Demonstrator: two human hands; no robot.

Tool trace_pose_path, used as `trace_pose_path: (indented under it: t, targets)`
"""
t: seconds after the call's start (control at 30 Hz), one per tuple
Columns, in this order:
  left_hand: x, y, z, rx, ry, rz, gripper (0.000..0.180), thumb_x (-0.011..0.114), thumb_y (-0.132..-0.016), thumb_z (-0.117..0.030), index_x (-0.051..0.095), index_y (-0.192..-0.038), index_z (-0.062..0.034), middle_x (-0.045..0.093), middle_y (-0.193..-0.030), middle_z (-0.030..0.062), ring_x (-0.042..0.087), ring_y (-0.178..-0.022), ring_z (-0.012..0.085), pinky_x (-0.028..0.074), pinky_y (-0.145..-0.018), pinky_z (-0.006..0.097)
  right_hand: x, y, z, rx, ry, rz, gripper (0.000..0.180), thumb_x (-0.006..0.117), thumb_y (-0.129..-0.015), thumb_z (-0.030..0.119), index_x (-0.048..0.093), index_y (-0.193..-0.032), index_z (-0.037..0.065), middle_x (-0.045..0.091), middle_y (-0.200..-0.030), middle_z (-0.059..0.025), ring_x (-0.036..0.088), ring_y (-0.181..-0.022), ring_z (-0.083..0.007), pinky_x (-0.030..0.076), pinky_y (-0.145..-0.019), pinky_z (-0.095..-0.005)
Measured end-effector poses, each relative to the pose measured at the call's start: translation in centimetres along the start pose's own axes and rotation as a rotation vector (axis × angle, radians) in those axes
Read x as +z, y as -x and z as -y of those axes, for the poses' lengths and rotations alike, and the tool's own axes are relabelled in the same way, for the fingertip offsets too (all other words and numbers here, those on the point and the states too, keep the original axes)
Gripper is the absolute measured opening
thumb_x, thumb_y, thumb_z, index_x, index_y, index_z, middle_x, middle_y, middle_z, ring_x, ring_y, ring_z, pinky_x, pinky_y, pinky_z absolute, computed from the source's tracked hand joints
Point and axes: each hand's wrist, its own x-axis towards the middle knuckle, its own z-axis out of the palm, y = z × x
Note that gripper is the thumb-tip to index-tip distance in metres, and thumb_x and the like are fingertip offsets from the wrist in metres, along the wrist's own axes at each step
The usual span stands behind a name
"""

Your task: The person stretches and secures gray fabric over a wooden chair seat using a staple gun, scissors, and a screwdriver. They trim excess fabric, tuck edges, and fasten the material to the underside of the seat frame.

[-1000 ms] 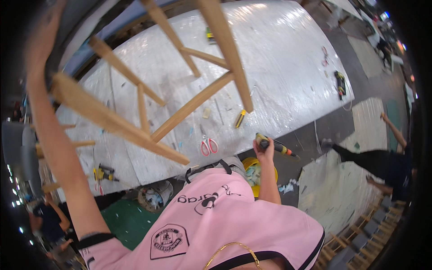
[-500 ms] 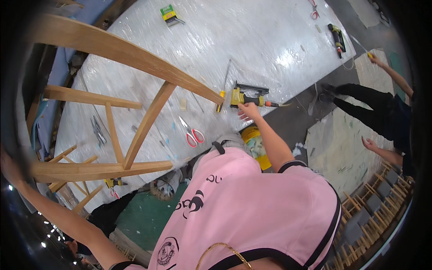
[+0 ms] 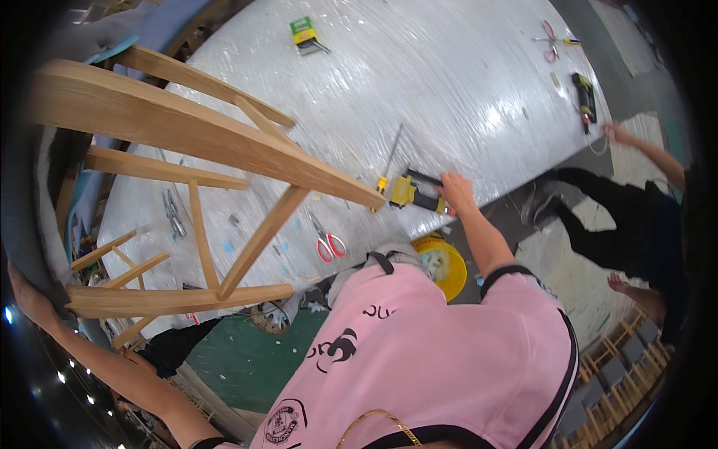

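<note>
1. My right hand [image 3: 458, 191] is on the yellow-and-black power tool [image 3: 410, 193], fingers wrapped round its rear grip. The tool lies on the white plastic-covered table [image 3: 464, 90], near the table's front edge.
2. My left hand [image 3: 26, 295] is far out at my left, palm against the outer end of the wooden frame [image 3: 202, 142]. Fingers look flat and spread on it, but the fisheye rim blurs them, so I can't tell exactly.
3. Tool position: just right of the tip of the frame's big upper rail, apparently not touching it.
4. Tool axis: long axis runs roughly left-right across the view. Nose points left, toward the rail tip; grip end is at my hand on the right.
5. Frame: long rails run from far left to centre, the top rail sloping down to the right; cross pieces join it to the lower rail.
6. To do this well, I judge: keep the left hand bracing the frame so it doesn't swing, keep a firm full grip on the tool, and keep the nose away from the red-handled scissors [image 3: 327, 241] and my body.
7. Another person's arm [image 3: 647, 153] is at the table's far right. Keep the nose off that side.
</note>
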Motion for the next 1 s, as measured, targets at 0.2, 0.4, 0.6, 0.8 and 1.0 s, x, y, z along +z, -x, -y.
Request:
trace_pose_path:
  t: [0.2,0.4,0.6,0.8,1.0]
  targets:
    - [-2.3,2.7,-6.7,-0.155,0.062,-0.025,0.057,0.039,-0.11,-0.035,0.054,-0.143,0.0082,0.058,-0.147,0.0212,0.052,-0.138,0.0306,0.035,-0.116,0.038,-0.2,3.8,-0.3,0.231,-0.146,0.418,0.058,0.067,-0.09,0.059,0.075,-0.083,0.002,0.075,-0.088,-0.0196,0.073,-0.082,-0.0412,0.057,-0.072,-0.0509]
    - [-3.3,4.9,-9.8,-0.42,0.357,-0.089,0.06,0.038,-0.109,-0.038,0.051,-0.147,0.0069,0.055,-0.148,0.0177,0.05,-0.136,0.0287,0.034,-0.117,0.04,-5.7,-12.3,1.5,0.13,-0.184,0.217,0.035,0.068,-0.085,0.041,0.079,-0.096,0.011,0.077,-0.096,-0.0172,0.074,-0.091,-0.0374,0.059,-0.08,-0.0505]
    - [-4.3,6.1,-10.0,-0.547,0.406,-0.223,0.065,0.036,-0.109,-0.041,0.044,-0.152,0.0059,0.048,-0.152,0.0212,0.046,-0.14,0.0341,0.034,-0.118,0.046,-13.5,-36.3,16.8,0.028,-0.489,-0.23,0.035,0.071,-0.087,0.036,0.073,-0.112,0.011,0.075,-0.109,-0.013,0.071,-0.103,-0.0328,0.057,-0.085,-0.0479]
    - [-4.4,5.2,-14.0,-0.793,0.471,-0.406,0.067,0.036,-0.108,-0.045,0.044,-0.151,0.0055,0.048,-0.151,0.0212,0.047,-0.139,0.035,0.035,-0.118,0.048,-11.1,-46.5,25.2,0.229,-0.39,-0.345,0.042,0.074,-0.086,0.04,0.071,-0.118,0.012,0.069,-0.121,-0.0138,0.068,-0.113,-0.0366,0.056,-0.09,-0.0511]
    - [-4.1,5.4,-13.8,-0.821,0.434,-0.449,0.068,0.036,-0.108,-0.048,0.046,-0.149,0.0053,0.049,-0.15,0.0205,0.048,-0.138,0.0349,0.036,-0.117,0.048,-9.8,-46.1,22.9,0.203,-0.378,-0.24,0.02,0.07,-0.085,0.022,0.076,-0.098,0.009,0.075,-0.108,-0.0156,0.073,-0.103,-0.0347,0.058,-0.085,-0.0476]
